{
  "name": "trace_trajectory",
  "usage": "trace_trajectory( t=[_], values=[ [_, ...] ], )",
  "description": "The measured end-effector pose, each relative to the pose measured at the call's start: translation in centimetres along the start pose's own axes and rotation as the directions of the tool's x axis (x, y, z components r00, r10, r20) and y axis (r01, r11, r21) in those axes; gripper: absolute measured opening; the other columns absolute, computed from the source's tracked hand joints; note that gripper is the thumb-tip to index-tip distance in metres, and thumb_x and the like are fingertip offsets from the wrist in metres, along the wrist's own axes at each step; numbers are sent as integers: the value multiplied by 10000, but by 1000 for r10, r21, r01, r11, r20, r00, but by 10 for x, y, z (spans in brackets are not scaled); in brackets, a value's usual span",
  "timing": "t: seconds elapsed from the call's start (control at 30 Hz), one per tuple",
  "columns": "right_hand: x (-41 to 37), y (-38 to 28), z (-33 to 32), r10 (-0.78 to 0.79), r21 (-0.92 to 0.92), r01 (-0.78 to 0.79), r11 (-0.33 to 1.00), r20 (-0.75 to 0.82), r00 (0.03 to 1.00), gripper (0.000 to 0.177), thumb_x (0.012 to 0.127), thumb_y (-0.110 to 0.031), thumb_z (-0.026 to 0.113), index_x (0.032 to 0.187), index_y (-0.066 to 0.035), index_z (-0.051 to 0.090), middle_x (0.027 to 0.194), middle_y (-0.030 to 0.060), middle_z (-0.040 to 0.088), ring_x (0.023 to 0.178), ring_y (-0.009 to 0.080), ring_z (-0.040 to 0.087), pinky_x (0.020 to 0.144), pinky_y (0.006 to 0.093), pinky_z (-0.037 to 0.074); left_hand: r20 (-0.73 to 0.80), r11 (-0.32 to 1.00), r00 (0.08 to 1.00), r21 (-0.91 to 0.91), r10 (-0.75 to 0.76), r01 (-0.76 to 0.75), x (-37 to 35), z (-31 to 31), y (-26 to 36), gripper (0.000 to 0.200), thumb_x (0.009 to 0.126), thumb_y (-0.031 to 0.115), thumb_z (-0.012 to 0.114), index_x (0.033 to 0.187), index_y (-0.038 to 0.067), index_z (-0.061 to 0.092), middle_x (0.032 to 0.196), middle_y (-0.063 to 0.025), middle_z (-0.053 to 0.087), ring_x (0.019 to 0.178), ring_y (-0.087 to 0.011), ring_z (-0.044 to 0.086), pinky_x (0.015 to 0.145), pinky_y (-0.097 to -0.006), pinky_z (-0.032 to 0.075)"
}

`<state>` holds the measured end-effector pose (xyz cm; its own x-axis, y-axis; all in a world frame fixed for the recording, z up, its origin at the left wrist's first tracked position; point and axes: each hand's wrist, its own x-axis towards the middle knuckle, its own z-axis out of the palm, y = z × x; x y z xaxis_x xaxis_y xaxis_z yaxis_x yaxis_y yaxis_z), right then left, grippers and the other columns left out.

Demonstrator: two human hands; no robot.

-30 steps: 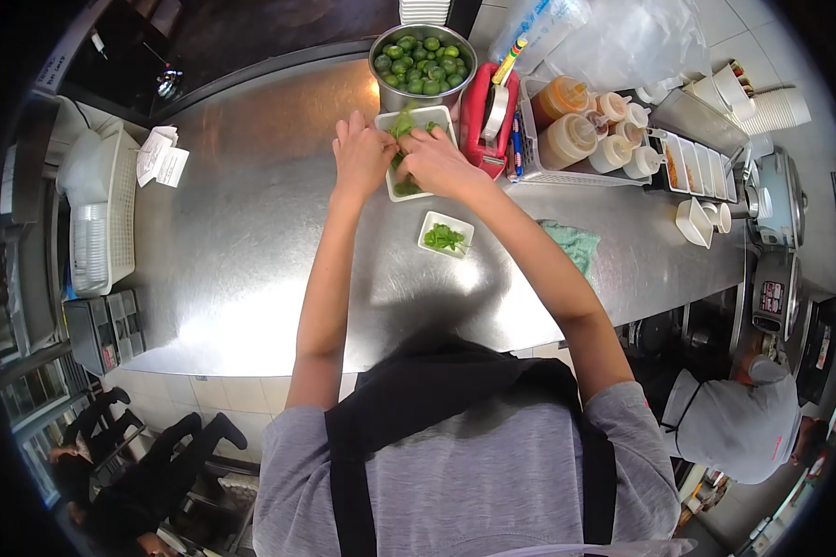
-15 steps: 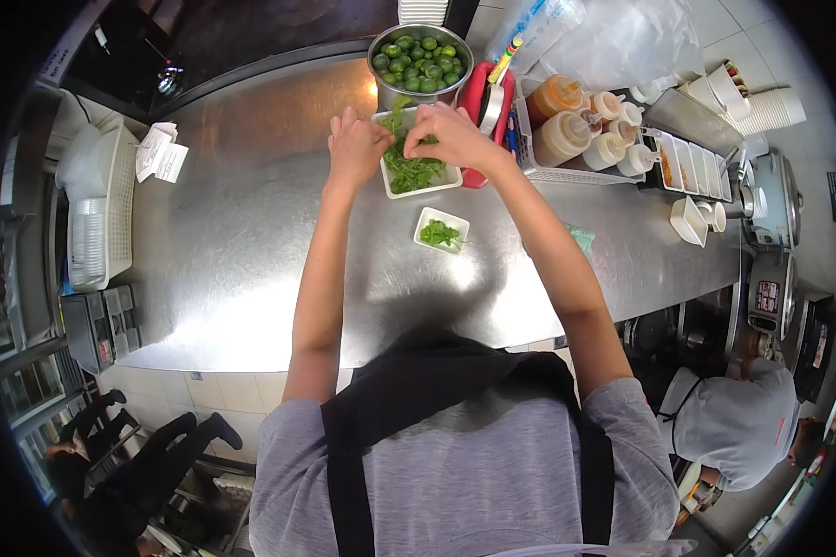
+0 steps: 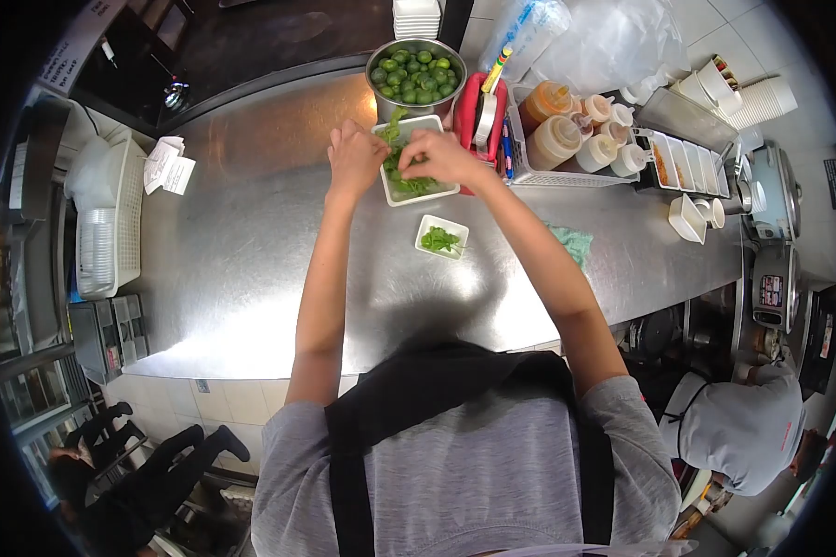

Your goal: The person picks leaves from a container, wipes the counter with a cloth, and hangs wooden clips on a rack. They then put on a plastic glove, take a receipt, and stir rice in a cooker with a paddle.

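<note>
Green leafy herbs [image 3: 417, 185] lie in a white rectangular tray [image 3: 424, 197] on the steel counter. At the tray's left edge my left hand [image 3: 355, 154] pinches a leafy sprig that sticks up past the rim. My right hand [image 3: 434, 156] is over the tray with its fingertips closed together at the herbs; part of the leaves is hidden beneath it. Nearer to me, a small white dish [image 3: 442, 238] holds several picked leaves [image 3: 439, 239].
Behind the tray stands a metal bowl of green limes [image 3: 416, 76]. A red holder [image 3: 481, 116] and a basket of sauce bottles [image 3: 555, 141] are to its right. A green cloth [image 3: 569, 243] lies at right. A co-worker [image 3: 738, 428] is at lower right.
My right hand has moved slightly left and down over the herbs. My left hand stays at the tray's left edge. The view has shifted a little.
</note>
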<state>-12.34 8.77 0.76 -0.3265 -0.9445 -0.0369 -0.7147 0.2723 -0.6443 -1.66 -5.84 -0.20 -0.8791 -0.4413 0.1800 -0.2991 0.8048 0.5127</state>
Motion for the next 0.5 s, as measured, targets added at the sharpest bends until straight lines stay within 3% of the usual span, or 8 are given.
trace_trajectory(
  t=[0.1, 0.13, 0.27, 0.43, 0.5],
  values=[
    [-1, 4, -20, -38, 326, 67, 943, -96, 995, 120, 723, -167, 724, 800, -87, 679, 792, 15, 561, 769, 141, 543, 645, 280, 399, -13, 1000, 1000, 4, -2, 2, 0, -3, 4, 118, 698, 178, 712, 803, 124, 722, 981, -91, 504, 975, -301, 443, 790, -437, 403],
    [-3, 2, -26, -26, 331, 69, 941, -133, 991, 110, 745, -108, 713, 796, -25, 661, 798, 8, 596, 764, 103, 549, 671, 250, 416, -17, 1000, 1000, 10, -2, 2, 1, -4, 6, 120, 697, 178, 714, 804, 124, 722, 976, -88, 503, 973, -297, 443, 791, -433, 403],
    [-8, -8, -48, 61, 596, 7, 803, -93, 994, 100, 786, -70, 670, 840, 7, 636, 794, 10, 636, 743, 65, 570, 689, 202, 435, -71, 998, 996, -9, 62, -63, 4, -8, 13, 113, 694, 171, 716, 803, 143, 724, 934, -69, 486, 941, -275, 439, 777, -403, 395],
    [-14, -26, -65, 99, 640, 37, 767, -176, 979, 99, 805, -63, 651, 875, 3, 626, 776, 6, 636, 720, 66, 573, 686, 211, 449, -173, 975, 961, -19, 214, -220, 6, -8, 15, 117, 649, 143, 720, 761, 178, 720, 910, -48, 473, 910, -250, 432, 742, -374, 378],
    [-17, -33, -73, 127, 646, 31, 762, -197, 972, 100, 806, -66, 649, 873, 5, 623, 772, 12, 637, 712, 69, 574, 682, 212, 453, -123, 959, 951, 60, 284, -278, 1, -5, 17, 102, 650, 130, 692, 740, 173, 715, 907, -48, 475, 916, -248, 432, 734, -371, 369]
  ],
)
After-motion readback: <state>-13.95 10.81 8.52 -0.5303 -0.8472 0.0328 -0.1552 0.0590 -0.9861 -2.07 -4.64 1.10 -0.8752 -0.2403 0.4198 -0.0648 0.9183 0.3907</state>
